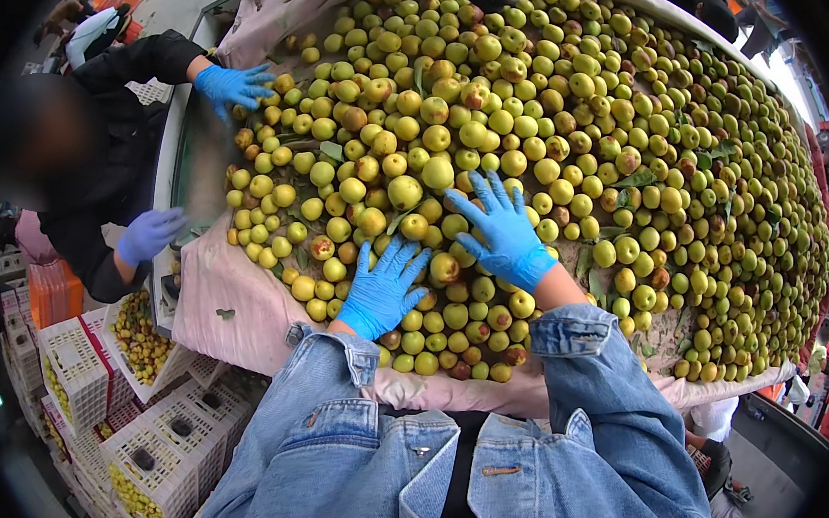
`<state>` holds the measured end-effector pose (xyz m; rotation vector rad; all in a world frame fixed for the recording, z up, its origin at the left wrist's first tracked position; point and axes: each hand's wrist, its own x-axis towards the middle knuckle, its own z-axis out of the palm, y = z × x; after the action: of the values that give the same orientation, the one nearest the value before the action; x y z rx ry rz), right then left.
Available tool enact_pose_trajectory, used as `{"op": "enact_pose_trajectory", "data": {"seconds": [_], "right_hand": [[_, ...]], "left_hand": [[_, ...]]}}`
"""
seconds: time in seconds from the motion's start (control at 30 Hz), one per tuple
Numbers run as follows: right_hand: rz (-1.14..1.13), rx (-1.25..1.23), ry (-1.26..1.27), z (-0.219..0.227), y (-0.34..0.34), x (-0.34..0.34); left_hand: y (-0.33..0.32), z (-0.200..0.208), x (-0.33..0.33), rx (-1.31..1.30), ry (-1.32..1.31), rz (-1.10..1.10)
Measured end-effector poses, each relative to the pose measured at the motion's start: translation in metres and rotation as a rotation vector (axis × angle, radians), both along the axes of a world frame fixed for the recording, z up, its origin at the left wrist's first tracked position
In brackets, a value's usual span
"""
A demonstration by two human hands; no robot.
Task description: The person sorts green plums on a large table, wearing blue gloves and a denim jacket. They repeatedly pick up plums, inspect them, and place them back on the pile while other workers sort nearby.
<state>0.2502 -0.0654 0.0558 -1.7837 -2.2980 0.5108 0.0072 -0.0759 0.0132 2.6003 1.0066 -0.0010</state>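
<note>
A thick spread of small, round yellow-green fruits (436,138), some with red-brown patches, covers the large table before me. They look like jujubes, though I cannot be certain of the kind. My left hand (385,289), in a blue glove, lies palm down on the near fruits with its fingers apart. Just to its right and slightly farther off, my right hand (501,229), gloved the same way, rests on the fruits with its fingers spread. Neither hand grips anything that I can see. The fruits under both palms are hidden.
Pale pink cloth (243,307) lines the table's near edge. Green leaves (639,179) lie among the fruits. At the left, a co-worker's blue-gloved hand (233,86) touches the fruits, and their purple-gloved hand (151,235) is by the table edge. White crates (178,441) of fruit stand lower left.
</note>
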Motion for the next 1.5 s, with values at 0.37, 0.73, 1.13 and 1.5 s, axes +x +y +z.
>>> {"op": "enact_pose_trajectory", "data": {"seconds": [0.37, 0.73, 1.13, 1.5], "right_hand": [[-0.251, -0.103, -0.202, -0.011, -0.106, 0.038], [-0.195, 0.046, -0.132, 0.028, -0.075, 0.033], [0.225, 0.017, 0.165, -0.011, -0.045, -0.024], [-0.528, 0.080, -0.305, -0.027, 0.025, 0.076]], "left_hand": [[0.082, -0.031, -0.044, 0.163, 0.092, 0.343], [0.028, 0.042, -0.002, -0.125, 0.050, 0.121], [0.052, -0.004, -0.026, 0.028, 0.308, 0.299], [0.007, -0.001, 0.040, 0.018, 0.136, 0.119]]}}
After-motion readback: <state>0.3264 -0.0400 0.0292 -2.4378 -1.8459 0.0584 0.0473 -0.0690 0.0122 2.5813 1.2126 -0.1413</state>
